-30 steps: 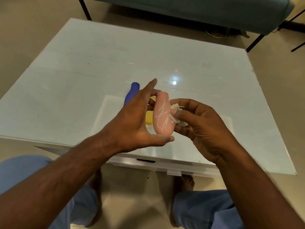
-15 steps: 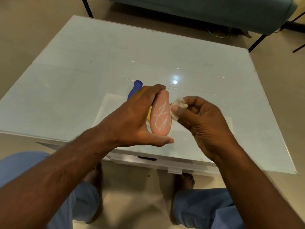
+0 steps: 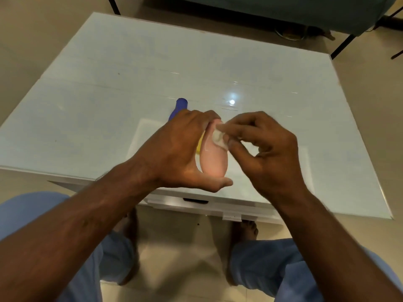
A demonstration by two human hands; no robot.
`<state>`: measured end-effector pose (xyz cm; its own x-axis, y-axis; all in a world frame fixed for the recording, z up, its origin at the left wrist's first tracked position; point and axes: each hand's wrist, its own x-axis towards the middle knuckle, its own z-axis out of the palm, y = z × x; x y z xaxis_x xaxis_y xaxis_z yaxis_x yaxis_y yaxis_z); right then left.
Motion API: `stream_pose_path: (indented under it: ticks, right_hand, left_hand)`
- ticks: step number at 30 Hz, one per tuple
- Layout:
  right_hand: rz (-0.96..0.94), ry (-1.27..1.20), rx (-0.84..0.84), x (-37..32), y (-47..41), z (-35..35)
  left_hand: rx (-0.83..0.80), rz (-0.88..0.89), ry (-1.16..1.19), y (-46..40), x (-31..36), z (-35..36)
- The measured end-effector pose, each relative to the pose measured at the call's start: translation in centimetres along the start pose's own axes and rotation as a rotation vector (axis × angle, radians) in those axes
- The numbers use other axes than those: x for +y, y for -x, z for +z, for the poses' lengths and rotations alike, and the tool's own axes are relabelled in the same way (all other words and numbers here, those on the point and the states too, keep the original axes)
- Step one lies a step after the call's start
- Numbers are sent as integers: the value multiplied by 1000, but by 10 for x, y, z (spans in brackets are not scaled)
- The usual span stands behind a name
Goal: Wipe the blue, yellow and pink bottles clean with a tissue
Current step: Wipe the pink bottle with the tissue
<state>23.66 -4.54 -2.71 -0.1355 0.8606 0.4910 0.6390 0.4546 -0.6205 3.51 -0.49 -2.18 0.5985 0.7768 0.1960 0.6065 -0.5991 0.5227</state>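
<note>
Left hand grips pink bottle upright, steadying it; right hand pinches tissue against its neck to wipe.

This looks like a home living room. A low white table with a glossy top and a shallow drawer on its near side stands on a beige tiled floor, and at the far edge sits a teal upholstered seat on thin black metal legs. The person sits barefoot in loose blue trousers.
</note>
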Motion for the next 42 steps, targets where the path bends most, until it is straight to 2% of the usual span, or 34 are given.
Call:
stream_pose_path:
  ticks: [2, 7, 12, 15, 18, 22, 27, 29, 33, 35, 39, 42]
  right_hand:
    - [47, -45, 23, 0, -2, -2]
    - [-85, -130, -142, -18, 10, 1]
    - [94, -126, 41, -5, -1, -3]
    - [-27, -192, -92, -15, 7, 0]
    - [-197, -83, -183, -20, 12, 8]
    - [-97, 2, -64, -5, 2, 2]
    - [-201, -108, -215, -16, 9, 7]
    - [-193, -89, -195, -14, 7, 6]
    - [11, -91, 18, -3, -3, -5]
    - [75, -226, 21, -7, -1, -8]
    - [3, -367, -22, -25, 6, -7]
    - [132, -489, 82, -18, -2, -6]
  left_hand:
    - [16, 5, 37, 2, 2, 2]
    - [75, 25, -31, -1, -2, -5]
    - [29, 59, -11, 6, 4, -2]
    - [41, 60, -43, 2, 5, -5]
    - [9, 87, -116, -2, 5, -6]
    - [-81, 165, -114, 1, 10, 0]
    - [-21, 157, -178, -3, 7, -5]
    - [-13, 158, -156, -1, 6, -5]
    - [22, 96, 13, 7, 8, -5]
    - [91, 50, 118, 8, 7, -7]
    - [182, -18, 270, 7, 1, -11]
    - [172, 37, 358, 10, 9, -11]
